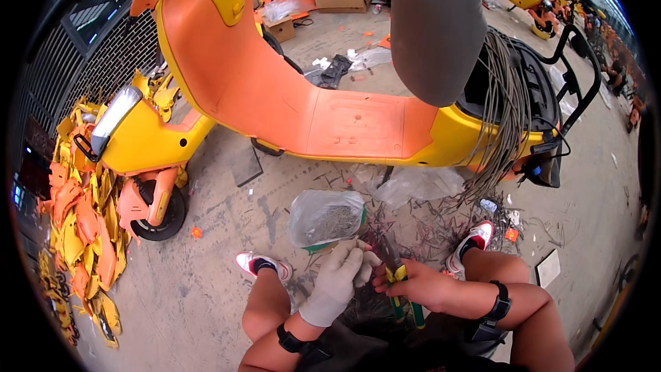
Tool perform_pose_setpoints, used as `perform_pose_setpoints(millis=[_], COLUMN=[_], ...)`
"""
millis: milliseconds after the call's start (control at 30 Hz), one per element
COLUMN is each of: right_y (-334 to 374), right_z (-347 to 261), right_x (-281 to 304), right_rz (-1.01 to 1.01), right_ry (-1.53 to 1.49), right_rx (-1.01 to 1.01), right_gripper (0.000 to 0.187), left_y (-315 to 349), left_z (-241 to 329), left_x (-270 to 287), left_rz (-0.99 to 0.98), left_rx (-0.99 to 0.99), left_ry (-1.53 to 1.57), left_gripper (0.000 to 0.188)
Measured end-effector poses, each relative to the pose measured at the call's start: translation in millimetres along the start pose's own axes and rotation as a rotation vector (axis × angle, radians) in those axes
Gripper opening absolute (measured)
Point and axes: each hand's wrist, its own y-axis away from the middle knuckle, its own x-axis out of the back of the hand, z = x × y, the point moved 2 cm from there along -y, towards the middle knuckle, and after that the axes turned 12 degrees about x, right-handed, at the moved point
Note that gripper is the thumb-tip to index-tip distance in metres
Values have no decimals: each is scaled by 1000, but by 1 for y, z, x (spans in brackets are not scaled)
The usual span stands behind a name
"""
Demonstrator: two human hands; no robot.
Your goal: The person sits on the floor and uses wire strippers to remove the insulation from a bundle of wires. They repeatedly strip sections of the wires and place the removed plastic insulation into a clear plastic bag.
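My right hand [417, 284] is bare and wraps round the green and yellow handles of a pair of pliers [398, 272]. The pliers' dark jaws point up and away from me. Just left of them, my left hand [340, 277], in a pale glove, is closed with its fingertips pinched together. Whatever those fingertips hold is too small to make out. Right beyond the left hand stands a green tub [321, 247] lined with a clear plastic bag [303, 217]. Many small grey pieces [339, 221] lie inside it.
An orange and yellow scooter [275, 110] spans the view ahead, a bundle of thin grey cables [506, 96] draped over its rear. Dark offcuts [420, 227] and a plastic sheet [423, 186] litter the floor. Yellow and orange panels [82, 213] are heaped at left.
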Motion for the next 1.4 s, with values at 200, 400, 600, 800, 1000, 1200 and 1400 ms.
perform_pose_setpoints(millis=[200,400,600,800,1000,1200,1400], right_y=[-1,0,0,-4,1,4,4], right_z=[4,6,6,3,-2,-2,1], right_x=[0,2,4,9,-3,-5,1], right_rz=[-31,-20,3,21,-32,-28,-41], right_ry=[72,67,72,132,121,137,220], right_rx=[18,-3,-32,1,-38,-5,20], right_gripper=[45,45,47,46,46,41,38], left_y=[2,4,6,7,14,13,10], left_z=[1,9,8,12,16,11,2], left_x=[-3,-2,1,5,-4,-4,-2], left_rz=[54,92,112,75,72,85,73], left_rx=[-21,9,-23,-40,-19,16,-52], left_ry=[-118,-133,-104,-133,-289,-319,-477], left_gripper=[24,26,25,23,22,22,21])
